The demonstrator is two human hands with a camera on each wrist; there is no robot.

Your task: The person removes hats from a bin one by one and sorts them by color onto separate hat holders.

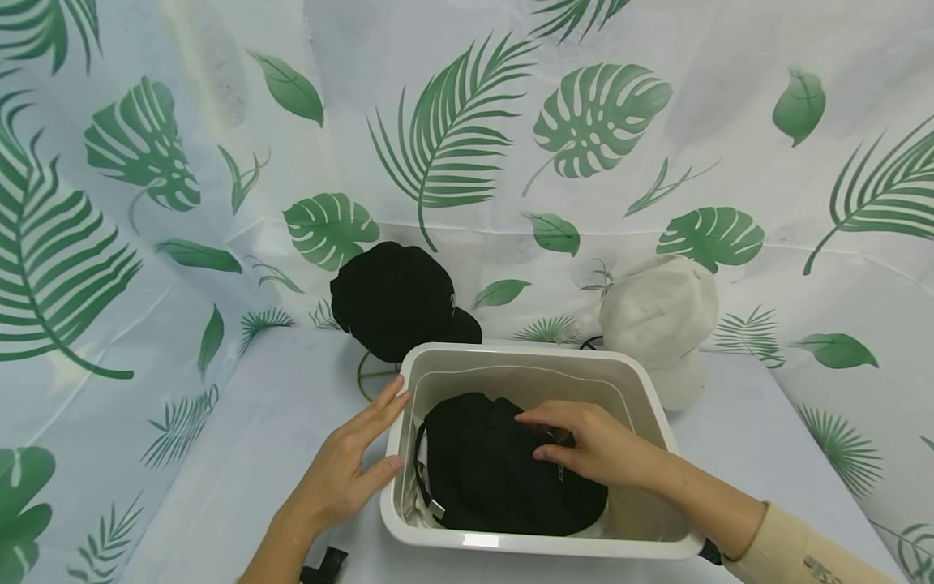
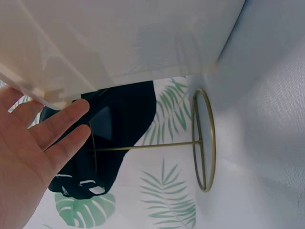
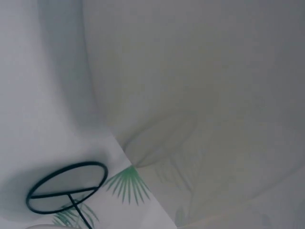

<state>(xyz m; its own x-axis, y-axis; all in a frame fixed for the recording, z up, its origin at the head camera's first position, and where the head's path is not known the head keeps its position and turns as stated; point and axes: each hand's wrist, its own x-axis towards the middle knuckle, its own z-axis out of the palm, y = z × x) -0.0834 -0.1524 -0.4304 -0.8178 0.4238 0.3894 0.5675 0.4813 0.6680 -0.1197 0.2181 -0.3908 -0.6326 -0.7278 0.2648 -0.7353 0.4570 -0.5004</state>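
A black cap [image 1: 489, 478] lies in a white plastic bin [image 1: 540, 545], its strap and metal buckle towards the left wall. Something pale shows beneath it. My right hand [image 1: 606, 446] is over the cap, thumb and fingers apart with a gap between them; the fingertips are at the cap's top, and whether they press on it I cannot tell. At the bin's left side, my left hand [image 1: 343, 470] has its fingers extended against the rim. The left wrist view shows that hand [image 2: 28, 157] beside the bin's outer wall [image 2: 143, 43]. My right hand is out of the right wrist view.
Behind the bin, another black cap [image 1: 394, 300] hangs on a gold wire stand [image 2: 205, 143] at the left. A cream cap [image 1: 660, 316] is at the right, near a black ring-based stand [image 3: 66, 193]. A small black object [image 1: 326, 565] lies at the front.
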